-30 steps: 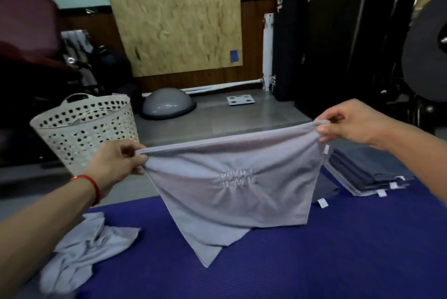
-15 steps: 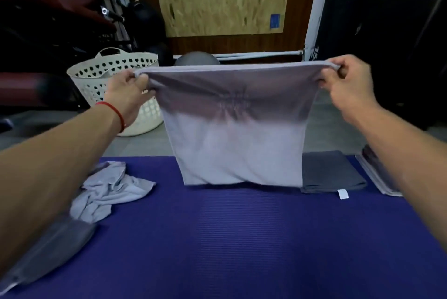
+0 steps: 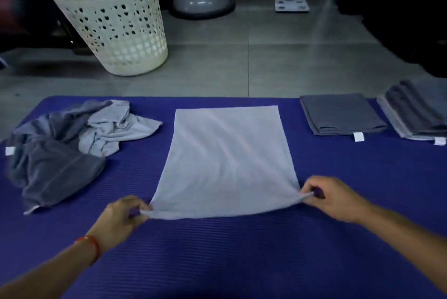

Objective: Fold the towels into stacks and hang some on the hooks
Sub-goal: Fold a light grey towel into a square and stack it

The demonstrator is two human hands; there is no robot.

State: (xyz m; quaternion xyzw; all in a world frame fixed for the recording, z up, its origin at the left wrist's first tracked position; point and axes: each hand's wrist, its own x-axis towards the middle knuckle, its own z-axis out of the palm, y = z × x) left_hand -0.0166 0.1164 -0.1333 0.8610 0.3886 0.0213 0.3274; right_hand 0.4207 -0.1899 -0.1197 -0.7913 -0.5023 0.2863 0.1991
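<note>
Your left hand and right hand each pinch a near corner of the light towel. It hung in the air 0.5 s ago; now it's spread flat on the blue mat, btw unfolded pile and folded stacks. Ready for next fold.

A single head-worn wide-angle view looks forward and steeply down, close over a blue mat filling the lower frame; grey floor and a white laundry basket occupy the top.
</note>
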